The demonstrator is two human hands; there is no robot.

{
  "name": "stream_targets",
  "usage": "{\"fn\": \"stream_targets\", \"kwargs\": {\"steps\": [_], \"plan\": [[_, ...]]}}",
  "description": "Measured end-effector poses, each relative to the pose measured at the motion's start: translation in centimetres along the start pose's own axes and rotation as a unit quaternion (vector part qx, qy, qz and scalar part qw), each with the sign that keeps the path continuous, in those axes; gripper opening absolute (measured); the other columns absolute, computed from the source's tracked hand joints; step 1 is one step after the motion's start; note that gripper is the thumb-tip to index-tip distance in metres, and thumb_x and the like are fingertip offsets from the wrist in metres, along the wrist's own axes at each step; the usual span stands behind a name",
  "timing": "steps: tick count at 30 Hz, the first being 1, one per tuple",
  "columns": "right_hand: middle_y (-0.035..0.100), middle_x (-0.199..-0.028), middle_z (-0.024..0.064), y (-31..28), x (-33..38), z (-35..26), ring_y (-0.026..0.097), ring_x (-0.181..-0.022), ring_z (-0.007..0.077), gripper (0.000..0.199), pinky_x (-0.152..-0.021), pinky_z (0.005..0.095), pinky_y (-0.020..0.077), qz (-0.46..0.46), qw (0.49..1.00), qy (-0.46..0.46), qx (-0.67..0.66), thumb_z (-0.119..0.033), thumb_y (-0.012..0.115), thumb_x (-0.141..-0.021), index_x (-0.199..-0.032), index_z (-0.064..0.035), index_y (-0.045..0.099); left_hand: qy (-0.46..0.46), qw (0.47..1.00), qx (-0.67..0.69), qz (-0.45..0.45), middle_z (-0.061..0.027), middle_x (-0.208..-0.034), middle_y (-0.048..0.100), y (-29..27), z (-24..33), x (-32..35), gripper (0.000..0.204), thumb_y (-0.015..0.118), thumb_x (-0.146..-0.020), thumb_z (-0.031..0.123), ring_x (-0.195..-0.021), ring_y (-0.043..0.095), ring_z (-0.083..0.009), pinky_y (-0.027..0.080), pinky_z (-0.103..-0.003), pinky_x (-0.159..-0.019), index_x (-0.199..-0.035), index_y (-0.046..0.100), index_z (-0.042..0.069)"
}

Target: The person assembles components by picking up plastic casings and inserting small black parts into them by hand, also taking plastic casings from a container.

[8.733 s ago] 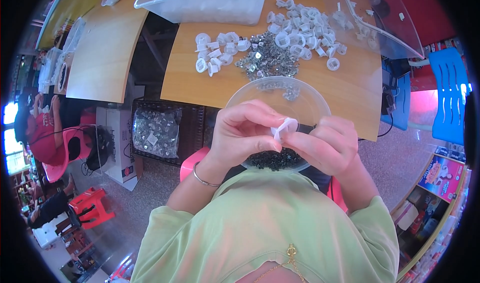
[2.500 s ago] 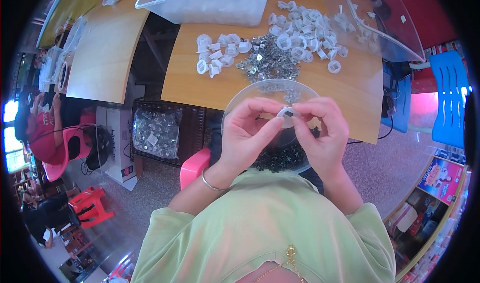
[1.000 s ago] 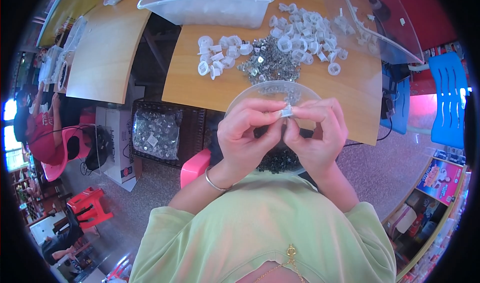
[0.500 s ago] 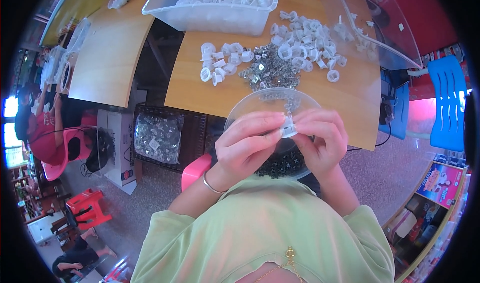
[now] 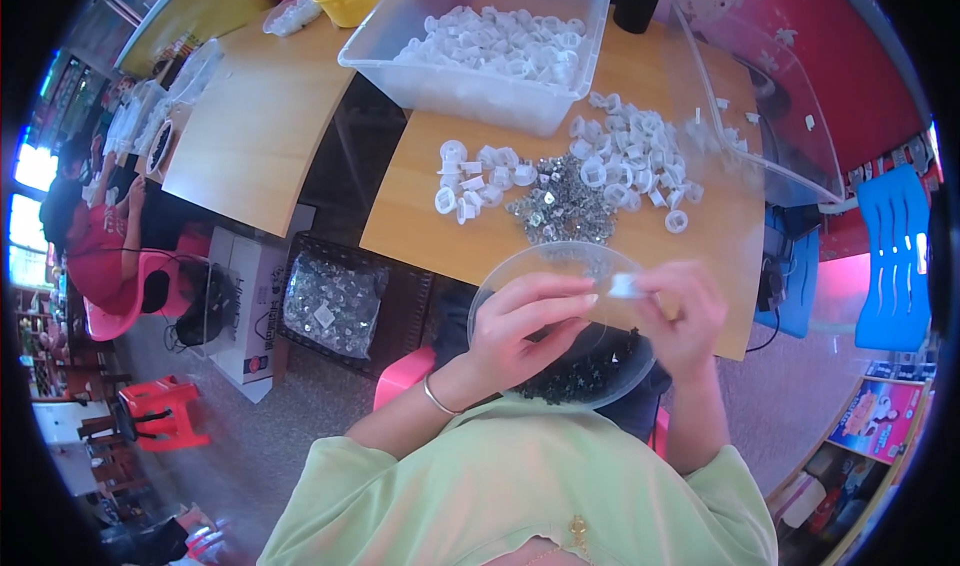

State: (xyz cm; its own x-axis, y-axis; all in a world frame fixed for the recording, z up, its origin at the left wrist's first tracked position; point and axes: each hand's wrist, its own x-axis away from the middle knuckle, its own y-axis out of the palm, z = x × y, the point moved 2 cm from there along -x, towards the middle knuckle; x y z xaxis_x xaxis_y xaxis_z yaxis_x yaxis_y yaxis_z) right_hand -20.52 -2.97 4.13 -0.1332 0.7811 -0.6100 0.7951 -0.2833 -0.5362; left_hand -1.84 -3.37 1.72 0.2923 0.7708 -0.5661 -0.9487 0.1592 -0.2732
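My right hand point(image 5: 685, 316), smeared by motion, pinches a small white plastic piece point(image 5: 625, 286). Facing it, my left hand point(image 5: 525, 331) has its fingers stretched out and the thumb apart, with nothing visible in it. Both hands are above a clear round bowl point(image 5: 485, 311), which sits at my lap against the table edge. Small black parts point(image 5: 570, 378) lie in the bowl's near side. Just beyond its rim is a heap of small shiny metal parts point(image 5: 565, 206). White ring-shaped plastic pieces lie in a small group point(image 5: 470, 181) left of the metal and a larger pile point(image 5: 640, 156) right of it.
A translucent bin point(image 5: 480, 96) of white pieces stands at the back of the table point(image 5: 410, 206). A clear plastic panel point(image 5: 790, 116) rises at the right. A bag of metal parts point(image 5: 330, 306) rests in a dark crate at the left. Another person point(image 5: 100, 246) sits far left.
My hands have separated; the right one moved right, carrying the white piece that both fingertips held together. The view has shifted, so the table and bowl appear lower.
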Motion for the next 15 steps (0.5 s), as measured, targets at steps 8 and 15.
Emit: {"fn": "stream_targets", "kwargs": {"steps": [8, 15], "plan": [[0.059, -0.091, 0.0044, -6.6, -5.2, 6.2, 0.055, -0.082, 0.0107, 0.008, -0.072, 0.0231, 0.0450, 0.190, 0.976, 0.064, 0.083, 0.000, 0.058, -0.085, -0.093, 0.0003, 0.061, -0.033, 0.999, 0.007, 0.041, -0.0099, -0.093, 0.062, -0.8, -2.1, 0.2, 0.028, 0.067, -0.069, -0.007, -0.080, 0.062, -0.0214, 0.051, -0.029, -0.067, -0.095, 0.065, 0.003], [0.061, -0.091, 0.0028, -9.2, -8.0, 11.2, 0.055, -0.078, 0.0103, 0.011, -0.070, 0.0240, 0.0456, 0.210, 0.955, 0.078, 0.194, -0.008, 0.059, -0.087, -0.097, -0.0035, 0.063, -0.081, 0.996, 0.006, 0.042, -0.0099, -0.093, 0.060, -1.7, -2.9, 0.3, 0.027, 0.064, -0.072, -0.008, -0.076, 0.061, -0.0168, 0.051, -0.024, -0.065, -0.098, 0.064, 0.001]]}}
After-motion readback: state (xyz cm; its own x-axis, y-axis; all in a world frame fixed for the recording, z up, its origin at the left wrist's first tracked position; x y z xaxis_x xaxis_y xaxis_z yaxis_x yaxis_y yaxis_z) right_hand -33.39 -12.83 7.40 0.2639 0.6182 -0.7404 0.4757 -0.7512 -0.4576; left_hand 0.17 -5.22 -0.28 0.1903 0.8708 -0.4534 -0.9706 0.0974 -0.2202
